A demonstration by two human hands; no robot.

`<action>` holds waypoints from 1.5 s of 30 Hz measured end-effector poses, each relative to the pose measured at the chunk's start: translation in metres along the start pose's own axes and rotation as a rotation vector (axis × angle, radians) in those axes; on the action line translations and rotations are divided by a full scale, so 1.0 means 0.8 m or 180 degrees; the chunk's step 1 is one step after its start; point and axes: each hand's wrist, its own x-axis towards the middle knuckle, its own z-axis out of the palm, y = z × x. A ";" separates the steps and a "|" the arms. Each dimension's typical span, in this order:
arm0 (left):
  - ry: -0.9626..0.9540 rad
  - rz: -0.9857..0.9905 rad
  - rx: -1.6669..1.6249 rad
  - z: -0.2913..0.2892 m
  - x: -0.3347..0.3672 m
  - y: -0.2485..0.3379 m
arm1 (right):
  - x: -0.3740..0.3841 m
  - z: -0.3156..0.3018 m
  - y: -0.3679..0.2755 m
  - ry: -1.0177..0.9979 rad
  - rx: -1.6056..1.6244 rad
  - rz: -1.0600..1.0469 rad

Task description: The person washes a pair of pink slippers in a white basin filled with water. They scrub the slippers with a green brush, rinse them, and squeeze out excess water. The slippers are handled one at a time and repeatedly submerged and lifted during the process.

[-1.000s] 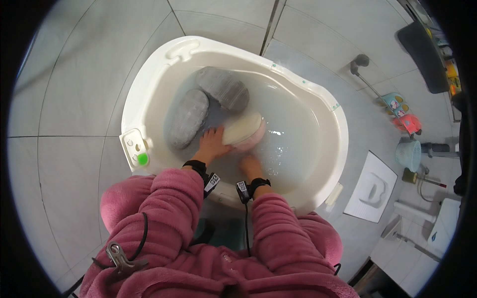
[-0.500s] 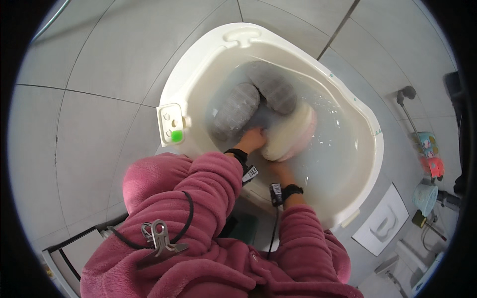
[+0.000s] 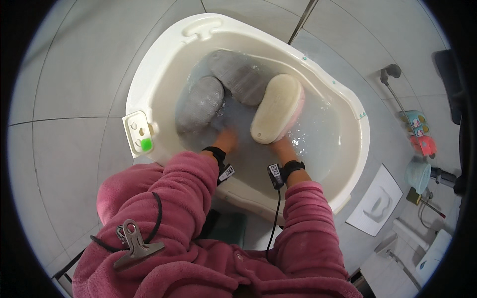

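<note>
A pink slipper with a cream sole [image 3: 276,109] lies sole up in the cloudy water of a cream plastic tub [image 3: 355,169]. My right hand [image 3: 284,150] is at its near end, the fingers hidden beneath it, and the slipper rides partly above the water in that grip. To the left, my left hand [image 3: 227,140] dips into the water, blurred, its fingers not visible. Beyond it rest two grey slippers, one at the left [image 3: 199,103] and the other farther back [image 3: 241,79], both apparently sole up and partly under water.
A small tray with a green patch [image 3: 138,133] sits on the tub's left rim. At the right, a white sheet [image 3: 376,202] lies on the grey tiles, near a pale blue basket [image 3: 418,176] and a long-handled brush [image 3: 391,73]. A black cable hangs from my right wrist.
The cream-soled slipper has risen higher out of the water with my right hand at its near end. My left hand has drawn away from it toward the left. The whole view has shifted.
</note>
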 end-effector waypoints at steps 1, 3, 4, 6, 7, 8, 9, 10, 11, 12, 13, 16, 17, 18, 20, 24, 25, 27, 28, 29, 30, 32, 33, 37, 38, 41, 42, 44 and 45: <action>-0.0077 -0.0074 0.0124 0.014 -0.004 0.011 | 0.000 0.008 0.001 -0.0038 -0.0003 -0.0066; -0.0208 0.0022 0.0227 0.035 -0.012 0.027 | -0.005 0.027 0.000 0.0004 0.0008 -0.0125; -0.0263 0.0189 0.0212 0.042 -0.017 0.031 | -0.011 0.036 -0.001 -0.0169 -0.0492 -0.0427; -0.0145 0.0402 0.0137 0.052 -0.031 0.035 | -0.029 0.050 -0.004 -0.0797 -0.1384 -0.0752; 0.0028 0.0453 0.0077 0.056 -0.039 0.035 | -0.041 0.053 -0.005 -0.0792 -0.1387 -0.0917; 0.0083 0.0510 0.0121 0.059 -0.045 0.035 | -0.056 0.055 -0.006 -0.0737 -0.1394 -0.1069; 0.0009 0.0597 0.0095 0.060 -0.049 0.036 | -0.070 0.053 -0.007 -0.0745 -0.1400 -0.1216; -0.0187 0.0688 0.0165 0.061 -0.053 0.037 | -0.083 0.049 -0.006 -0.0763 -0.1436 -0.1358; -0.0289 0.0792 0.0311 0.062 -0.056 0.038 | -0.095 0.042 -0.003 -0.0843 -0.1476 -0.1492; -0.0156 0.1016 0.0184 0.064 -0.057 0.041 | -0.106 0.036 0.002 -0.0885 -0.1595 -0.1631; 0.0068 0.1248 0.0126 0.064 -0.058 0.044 | -0.115 0.030 0.007 -0.1041 -0.1485 -0.1550; -0.0402 0.1890 0.0079 0.061 -0.053 0.056 | -0.130 0.017 0.033 -0.1372 -0.1479 -0.1382; -0.0754 0.2089 0.0089 0.059 -0.050 0.060 | -0.132 0.014 0.045 -0.1475 -0.1541 -0.1375; -0.1019 0.1860 -0.0110 0.057 -0.049 0.063 | -0.133 0.011 0.058 -0.1660 -0.1672 -0.1346; -0.1634 0.1315 -0.0555 0.053 -0.046 0.065 | -0.134 0.004 0.084 -0.1781 -0.1851 -0.1246; -0.1606 0.1467 -0.0702 0.039 -0.044 0.042 | -0.133 -0.025 0.128 -0.1813 -0.2150 -0.0875; -0.1440 0.1422 -0.1058 0.033 -0.044 0.029 | -0.131 -0.036 0.136 -0.1566 -0.1599 -0.0569; -0.1333 0.1129 -0.1304 0.017 -0.036 0.012 | -0.118 -0.059 0.148 -0.1120 -0.0681 0.0082; -0.1387 0.0885 -0.1188 0.005 -0.028 0.005 | -0.103 -0.065 0.149 -0.0958 -0.0760 0.0015; -0.1381 0.0663 -0.1030 -0.007 -0.019 0.001 | -0.085 -0.070 0.146 -0.0879 -0.1030 0.0127; -0.1290 0.0421 -0.1079 -0.017 -0.014 -0.003 | -0.067 -0.074 0.145 -0.0762 -0.1289 0.0149; -0.0971 -0.0030 -0.1028 -0.036 -0.002 -0.006 | -0.035 -0.082 0.144 -0.0375 -0.1378 0.0247; -0.0692 -0.0110 -0.0917 -0.042 0.004 -0.006 | -0.020 -0.086 0.143 -0.0084 -0.1394 0.0258; 0.0152 -0.0065 0.0045 -0.056 0.040 -0.015 | 0.023 -0.106 0.138 -0.0069 -0.1481 -0.0034; 0.0253 0.0043 0.0533 -0.058 0.053 -0.022 | 0.031 -0.110 0.132 -0.0014 -0.1593 -0.0099; 0.0314 -0.0128 0.0030 -0.070 0.098 -0.050 | 0.053 -0.109 0.110 -0.0299 -0.1956 -0.0198; 0.0386 0.0015 0.0111 -0.074 0.110 -0.059 | 0.057 -0.105 0.102 -0.0372 -0.2081 -0.0233; 0.0620 0.0288 0.0263 -0.085 0.126 -0.073 | 0.061 -0.094 0.089 -0.0383 -0.2084 -0.0448; 0.0643 0.0588 0.0608 -0.092 0.130 -0.076 | 0.061 -0.089 0.084 -0.0261 -0.2111 -0.0575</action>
